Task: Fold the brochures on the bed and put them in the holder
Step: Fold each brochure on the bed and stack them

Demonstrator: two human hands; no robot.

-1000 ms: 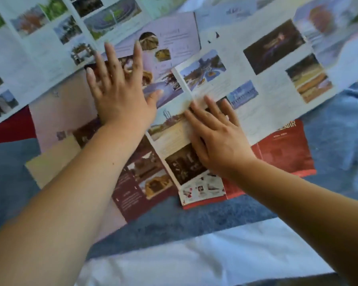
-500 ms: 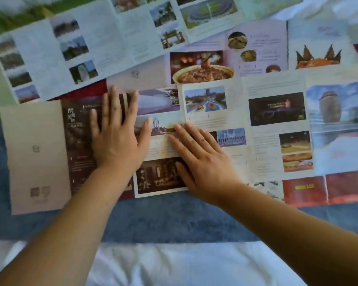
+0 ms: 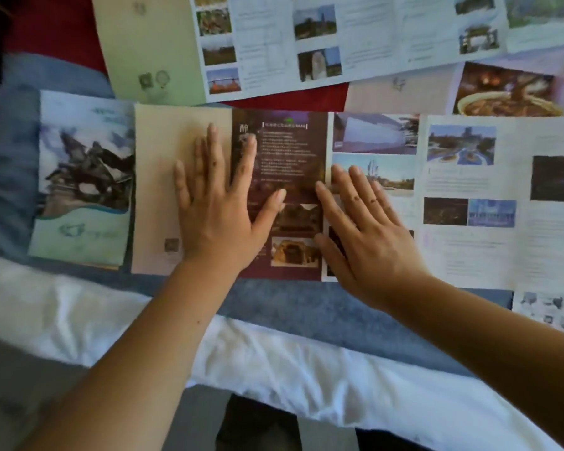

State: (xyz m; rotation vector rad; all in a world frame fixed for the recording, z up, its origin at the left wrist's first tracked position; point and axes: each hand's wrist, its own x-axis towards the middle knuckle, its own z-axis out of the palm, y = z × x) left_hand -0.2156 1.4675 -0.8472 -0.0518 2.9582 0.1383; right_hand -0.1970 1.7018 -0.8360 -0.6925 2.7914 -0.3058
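Two hands, flat and gripping nothing: left hand (image 3: 219, 209) on one maroon brochure (image 3: 287, 148), right hand (image 3: 368, 236) on one white brochure (image 3: 469, 249). One folded brochure (image 3: 85, 177) lies left

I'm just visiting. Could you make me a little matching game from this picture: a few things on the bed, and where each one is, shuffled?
1. left hand
2. right hand
3. brochure with the dark-rock cover
4. photo of a bowl of food

A. upper right corner
B. flat across the beige panel and maroon panel
C. furthest left, beside the beige panel
D. flat where the maroon panel meets the white photo page

Pairs: 1-B, 2-D, 3-C, 4-A.
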